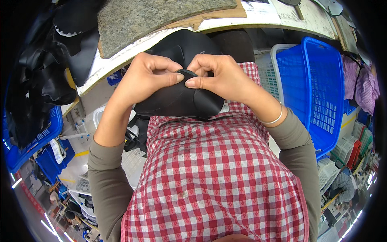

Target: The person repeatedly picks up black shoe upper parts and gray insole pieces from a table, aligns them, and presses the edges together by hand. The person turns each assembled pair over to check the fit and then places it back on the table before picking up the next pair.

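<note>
From afar I see the left hand [141, 78] and the right hand [225, 78] both pinching the edge of a black leather-like piece [167, 97] between the red-checked apron [209, 169] and a white workbench [96, 74]. A speckled slab [161, 16] lies there; a blue plastic basket [328, 94] stands to the right.

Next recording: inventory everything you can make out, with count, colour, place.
black workpiece: 1, black, between hands
worktable: 1, off-white, top
slab: 1, grey, top
black pieces: several, black, upper left
blue baskets: several, blue, both sides
white baskets: several, white, both sides
smaller background things: uncountable, mixed, around rim
apron: 1, red-and-white check, centre
bracelet: 1, silver, right wrist
left hand: 1, bare, pinching black workpiece
right hand: 1, bare, pinching black workpiece
</note>
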Available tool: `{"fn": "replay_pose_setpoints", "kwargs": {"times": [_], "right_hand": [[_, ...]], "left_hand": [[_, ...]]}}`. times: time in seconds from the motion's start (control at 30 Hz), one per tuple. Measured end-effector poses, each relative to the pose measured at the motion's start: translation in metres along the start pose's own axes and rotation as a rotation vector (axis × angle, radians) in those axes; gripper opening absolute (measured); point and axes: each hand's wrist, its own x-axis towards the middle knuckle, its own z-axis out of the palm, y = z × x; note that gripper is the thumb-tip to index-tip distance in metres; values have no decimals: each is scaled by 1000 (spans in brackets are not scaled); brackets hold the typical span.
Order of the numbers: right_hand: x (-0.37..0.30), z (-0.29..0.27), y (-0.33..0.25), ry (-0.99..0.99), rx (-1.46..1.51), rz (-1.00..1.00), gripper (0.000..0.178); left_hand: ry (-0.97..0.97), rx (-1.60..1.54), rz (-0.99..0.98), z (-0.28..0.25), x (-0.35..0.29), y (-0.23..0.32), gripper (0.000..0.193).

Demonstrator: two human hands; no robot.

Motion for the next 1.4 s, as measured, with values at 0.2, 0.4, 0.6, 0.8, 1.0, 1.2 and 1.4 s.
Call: {"fn": "replay_pose_setpoints", "kwargs": {"times": [0.2,0.4,0.6,0.8,1.0,1.2,1.4], "right_hand": [[-23,-38,6,30,29,109,18],[-28,-57,-3,-87,-222,-106,23],[-26,-58,-9,-88,-350,-142,21],[-17,-51,-9,-140,-326,-324,25],[-21,-38,-3,-54,-375,-197,26],[-29,-48,-7,36,-330,10,29],[-21,-48,-19,-16,-641,-331,36]], "left_hand": [[-289,-161,-73,-21,11,-8,21],[-336,-241,4,-12,20,-7,23],[-333,-128,64,-6,24,5,26],[-374,-68,53,-6,24,12,27],[-379,-42,54,-10,23,6,26],[-4,-111,88,21,-2,13,24],[310,-3,148,62,-19,6,28]]}}
